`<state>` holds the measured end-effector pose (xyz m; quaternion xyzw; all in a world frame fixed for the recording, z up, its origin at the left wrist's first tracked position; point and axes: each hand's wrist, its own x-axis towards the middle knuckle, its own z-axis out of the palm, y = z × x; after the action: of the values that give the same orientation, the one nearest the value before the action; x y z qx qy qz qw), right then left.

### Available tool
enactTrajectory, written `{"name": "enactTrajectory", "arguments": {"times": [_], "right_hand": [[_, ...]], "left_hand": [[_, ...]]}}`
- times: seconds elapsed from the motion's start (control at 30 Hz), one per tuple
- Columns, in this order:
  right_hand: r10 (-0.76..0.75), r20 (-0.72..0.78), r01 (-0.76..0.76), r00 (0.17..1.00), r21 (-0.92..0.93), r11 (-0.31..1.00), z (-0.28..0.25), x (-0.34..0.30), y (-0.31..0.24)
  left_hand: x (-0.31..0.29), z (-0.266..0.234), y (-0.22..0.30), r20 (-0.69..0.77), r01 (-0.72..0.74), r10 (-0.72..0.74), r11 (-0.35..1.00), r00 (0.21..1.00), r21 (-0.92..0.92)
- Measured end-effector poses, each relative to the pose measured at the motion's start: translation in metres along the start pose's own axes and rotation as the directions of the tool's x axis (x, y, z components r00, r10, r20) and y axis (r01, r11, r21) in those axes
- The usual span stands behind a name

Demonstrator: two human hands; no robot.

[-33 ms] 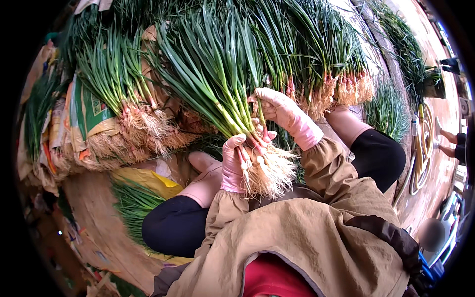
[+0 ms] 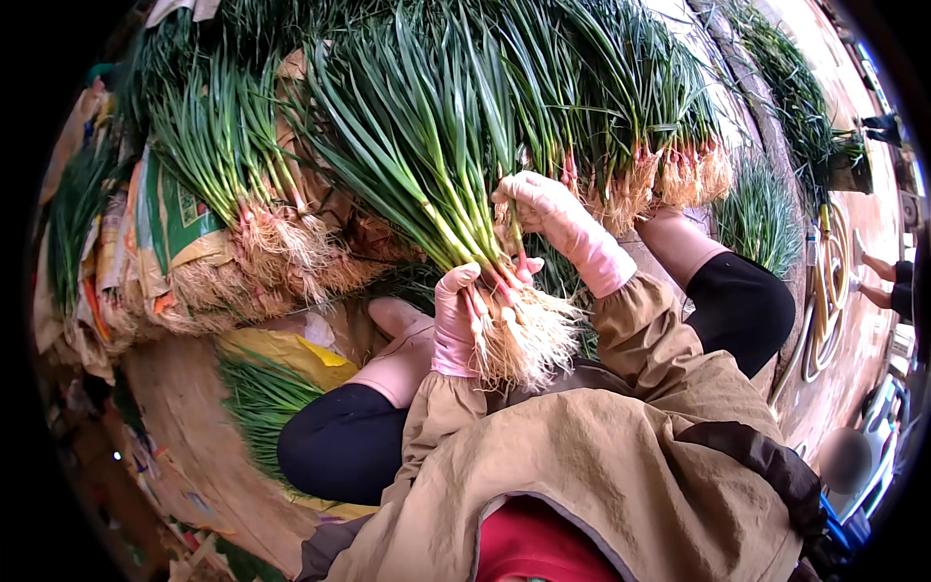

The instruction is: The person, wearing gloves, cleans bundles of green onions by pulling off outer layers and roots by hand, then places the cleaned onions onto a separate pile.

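Observation:
My left hand [image 2: 456,320], in a pale pink glove, is closed around the lower stalks of a bunch of green garlic [image 2: 451,218]. The bunch tilts with its long flat leaves pointing away from me. Its pinkish stalk ends and pale stringy roots [image 2: 529,339] hang toward my lap. My right hand [image 2: 548,209], gloved too, pinches a stalk at the bunch's right edge. Part of that stalk is hidden behind the fingers.
More bundles lie at the left [image 2: 272,242] and at the right [image 2: 693,170], roots toward me. Loose greens [image 2: 262,403] rest on a yellow sack [image 2: 291,354] beside my left knee. A coiled hose [image 2: 829,291] lies on the floor at the right, and another person's legs [image 2: 881,281] stand beyond it.
My right hand has shifted very slightly to the right. My left hand and the bunch stay in place.

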<state>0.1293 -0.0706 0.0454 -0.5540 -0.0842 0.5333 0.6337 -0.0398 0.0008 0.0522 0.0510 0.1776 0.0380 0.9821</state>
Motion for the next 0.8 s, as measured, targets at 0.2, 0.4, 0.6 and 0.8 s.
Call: {"name": "enactTrajectory", "arguments": {"times": [0.2, 0.4, 0.6, 0.8], "right_hand": [[-0.413, -0.136, 0.211, 0.900, -0.694, 0.688, 0.019, -0.008, 0.026], [0.105, -0.159, -0.073, 0.982, 0.198, 0.977, 0.022, 0.000, 0.040], [-0.326, 0.019, 0.164, 0.945, -0.891, 0.422, -0.045, 0.025, 0.100], [-0.468, -0.322, -0.239, 0.823, -0.943, 0.230, -0.066, 0.001, 0.007]], "left_hand": [[0.004, -0.016, 0.002, -0.134, 0.132, -0.104, 0.966, 0.985, 0.220], [0.002, 0.007, -0.006, -0.089, 0.000, 0.001, 1.000, 0.996, 0.008], [0.005, -0.012, -0.001, 0.224, -0.080, 0.087, 0.996, 0.971, -0.041], [0.006, -0.006, -0.003, 0.271, -0.126, 0.145, 0.988, 0.952, -0.086]]}}
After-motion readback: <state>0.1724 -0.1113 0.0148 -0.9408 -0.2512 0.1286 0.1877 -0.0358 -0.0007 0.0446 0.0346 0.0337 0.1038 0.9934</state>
